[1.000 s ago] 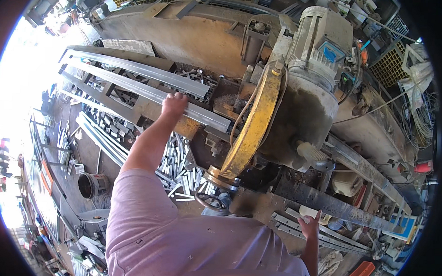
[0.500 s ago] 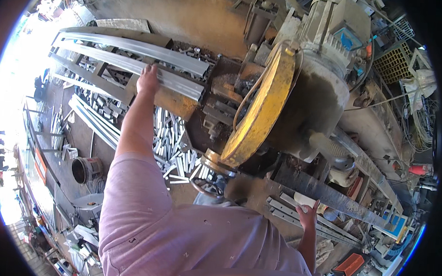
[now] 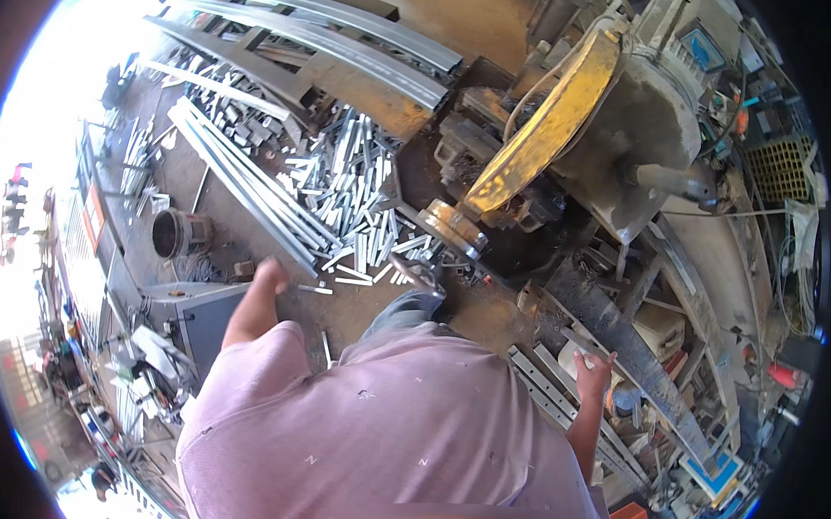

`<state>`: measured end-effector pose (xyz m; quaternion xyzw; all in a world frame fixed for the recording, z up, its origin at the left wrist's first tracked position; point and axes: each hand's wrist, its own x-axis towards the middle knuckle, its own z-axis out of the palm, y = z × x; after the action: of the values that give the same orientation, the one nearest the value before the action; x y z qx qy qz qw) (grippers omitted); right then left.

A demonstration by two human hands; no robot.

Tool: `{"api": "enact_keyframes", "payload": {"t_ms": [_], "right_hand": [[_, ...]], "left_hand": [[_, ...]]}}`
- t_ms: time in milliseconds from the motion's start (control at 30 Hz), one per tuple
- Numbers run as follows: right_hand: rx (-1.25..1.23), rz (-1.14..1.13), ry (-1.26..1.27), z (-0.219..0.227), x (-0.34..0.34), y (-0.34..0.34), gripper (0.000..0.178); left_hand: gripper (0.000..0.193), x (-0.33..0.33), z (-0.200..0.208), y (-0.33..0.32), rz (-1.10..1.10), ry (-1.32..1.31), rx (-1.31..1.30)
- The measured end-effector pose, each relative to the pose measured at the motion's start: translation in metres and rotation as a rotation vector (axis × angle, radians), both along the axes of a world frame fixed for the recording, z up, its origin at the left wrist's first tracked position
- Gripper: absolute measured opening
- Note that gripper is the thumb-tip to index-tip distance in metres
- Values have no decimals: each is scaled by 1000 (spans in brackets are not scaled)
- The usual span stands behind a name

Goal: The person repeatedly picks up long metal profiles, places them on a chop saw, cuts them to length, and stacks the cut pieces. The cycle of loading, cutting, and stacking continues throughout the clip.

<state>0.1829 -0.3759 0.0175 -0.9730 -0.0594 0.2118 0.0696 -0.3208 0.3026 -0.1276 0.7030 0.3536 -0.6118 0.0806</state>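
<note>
The left hand (image 3: 270,275) hangs loosely curled and empty above the floor, near the scattered short metal pieces (image 3: 358,198) and long metal strips (image 3: 244,185). The right hand (image 3: 595,371) grips a small white object (image 3: 574,355) beside the long metal bar (image 3: 632,345), right of the yellow-guarded saw (image 3: 539,136).

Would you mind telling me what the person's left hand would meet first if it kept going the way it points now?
The left hand points up and away toward the long metal bars on the floor, so those likely come first, though depth is hard to judge here.
</note>
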Motion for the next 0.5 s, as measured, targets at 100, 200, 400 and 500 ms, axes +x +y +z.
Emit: {"api": "enact_keyframes", "payload": {"t_ms": [100, 200, 400, 500], "right_hand": [[-19, -3, -23, -6, -7, -7, 62], [-29, 43, -104, -6, -4, -9, 57], [144, 50, 249, 61, -15, 42, 70], [833, 52, 584, 80, -36, 72, 67]], "left_hand": [[34, -88, -14, -101, 322, -33, -206], [39, -122, -3, -170, 792, 4, -265], [40, -169, -41, -136, -88, -376, -148], [70, -70, 16, -99, 548, -667, 251]]}}
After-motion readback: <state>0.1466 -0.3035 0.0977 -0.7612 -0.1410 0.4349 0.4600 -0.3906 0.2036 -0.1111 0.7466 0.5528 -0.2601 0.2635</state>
